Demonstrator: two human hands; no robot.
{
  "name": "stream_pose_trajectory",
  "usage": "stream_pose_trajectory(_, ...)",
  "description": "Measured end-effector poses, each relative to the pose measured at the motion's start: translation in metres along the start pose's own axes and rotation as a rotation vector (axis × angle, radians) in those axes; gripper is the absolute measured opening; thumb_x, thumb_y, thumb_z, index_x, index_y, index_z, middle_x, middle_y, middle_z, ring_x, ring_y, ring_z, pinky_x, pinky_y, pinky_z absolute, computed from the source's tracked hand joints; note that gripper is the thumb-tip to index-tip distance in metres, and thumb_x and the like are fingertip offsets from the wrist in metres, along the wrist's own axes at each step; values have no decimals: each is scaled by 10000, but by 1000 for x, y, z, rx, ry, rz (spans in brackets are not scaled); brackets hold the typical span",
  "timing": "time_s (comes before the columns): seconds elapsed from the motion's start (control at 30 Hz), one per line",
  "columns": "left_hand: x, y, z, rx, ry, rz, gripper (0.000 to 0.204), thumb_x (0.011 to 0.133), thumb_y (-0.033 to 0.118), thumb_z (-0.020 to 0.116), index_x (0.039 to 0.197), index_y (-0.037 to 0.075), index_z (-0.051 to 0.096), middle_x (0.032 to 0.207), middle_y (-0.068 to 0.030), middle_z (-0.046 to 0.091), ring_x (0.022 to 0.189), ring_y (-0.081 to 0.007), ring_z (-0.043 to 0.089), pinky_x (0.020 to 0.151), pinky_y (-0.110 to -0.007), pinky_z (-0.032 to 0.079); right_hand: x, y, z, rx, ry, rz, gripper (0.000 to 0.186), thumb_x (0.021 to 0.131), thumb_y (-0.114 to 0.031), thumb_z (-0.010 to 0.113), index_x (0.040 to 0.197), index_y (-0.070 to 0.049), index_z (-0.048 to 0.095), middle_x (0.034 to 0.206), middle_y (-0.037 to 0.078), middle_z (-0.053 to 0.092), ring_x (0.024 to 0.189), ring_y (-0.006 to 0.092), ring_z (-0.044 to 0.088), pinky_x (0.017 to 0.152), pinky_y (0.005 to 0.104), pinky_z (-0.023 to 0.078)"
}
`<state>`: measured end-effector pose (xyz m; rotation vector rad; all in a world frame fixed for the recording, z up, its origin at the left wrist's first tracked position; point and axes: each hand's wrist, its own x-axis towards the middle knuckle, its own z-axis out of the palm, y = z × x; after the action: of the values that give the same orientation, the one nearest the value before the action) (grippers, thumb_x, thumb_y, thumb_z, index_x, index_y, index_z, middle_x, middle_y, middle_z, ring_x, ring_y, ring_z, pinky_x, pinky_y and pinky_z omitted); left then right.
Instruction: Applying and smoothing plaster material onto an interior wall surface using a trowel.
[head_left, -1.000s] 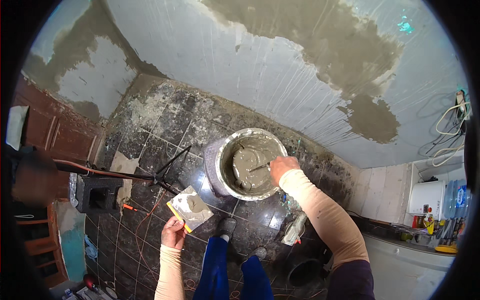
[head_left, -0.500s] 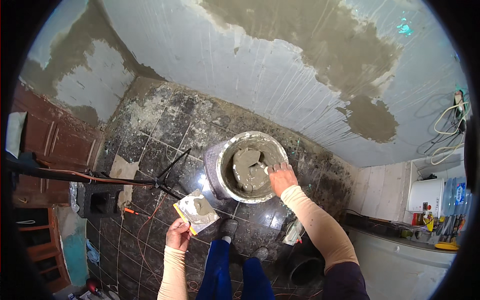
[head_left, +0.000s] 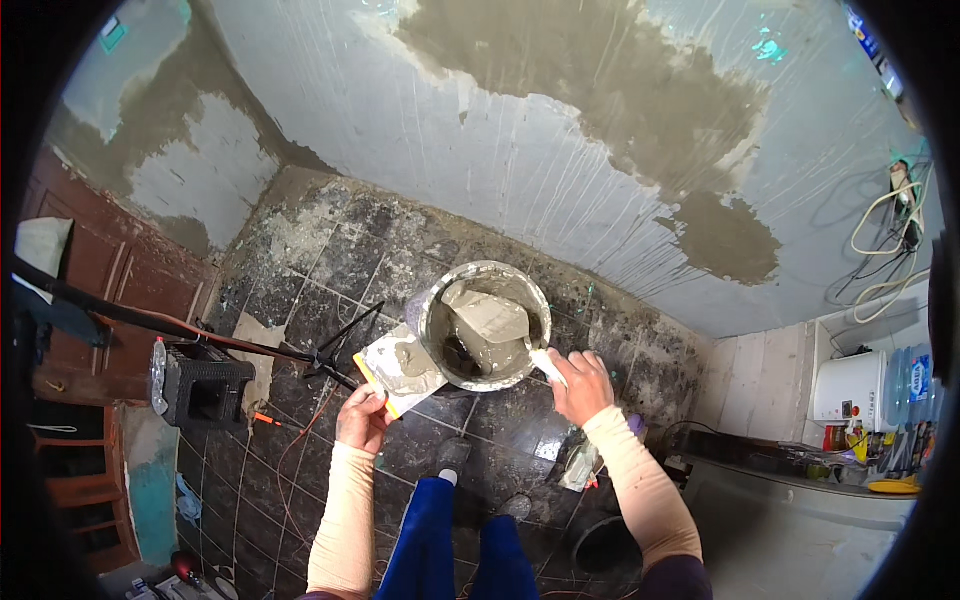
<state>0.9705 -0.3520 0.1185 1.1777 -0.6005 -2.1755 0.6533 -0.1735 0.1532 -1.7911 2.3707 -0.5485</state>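
My left hand (head_left: 363, 418) grips the yellow edge of a flat plastering scraper (head_left: 378, 358). A dab of grey mortar (head_left: 411, 360) lies on its blade, which is close against the left side of a bucket (head_left: 485, 267). My right hand (head_left: 582, 388) is closed around the white handle of a trowel (head_left: 492, 318). The trowel blade is over the bucket's mouth, covered with wet mortar. More mortar coats the inside of the bucket, and the trowel partly hides what is at the bottom.
Grey walls with patches of damp plaster (head_left: 720, 235) rise ahead. A tripod leg (head_left: 350, 330) stands left of the bucket, near a black crate-like block (head_left: 205, 385) and an orange cord. Dark tiles (head_left: 300, 480) cover the floor. A counter with bottles (head_left: 905, 375) is at right.
My right hand has drawn back toward me, lifting the mortar-covered trowel into view above the bucket. My left hand has brought the scraper up against the bucket's side.
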Motion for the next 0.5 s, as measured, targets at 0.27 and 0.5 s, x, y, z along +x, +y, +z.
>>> stream_pose_trajectory(0.27, -9, 0, 49, 21, -61, -21, 239, 892, 8, 491, 1110, -40, 578, 1019, -110, 650, 911, -210, 640, 830, -360, 523, -90, -15, -68, 717, -50, 151, 476, 746, -115, 710, 1184, 24, 586, 1047, 181, 659, 920, 231, 651, 798, 312, 504)
stream_pose_trajectory(0.5, -14, 0, 96, 202, -234, -33, 266, 871, -29, 504, 1114, -86, 596, 1004, -132, 664, 888, -207, 632, 808, -316, 495, -132, 26, -104, 1421, -405, 294, 506, 834, -179, 646, 1251, 74, 510, 1119, 124, 639, 984, 163, 604, 856, 282, 477)
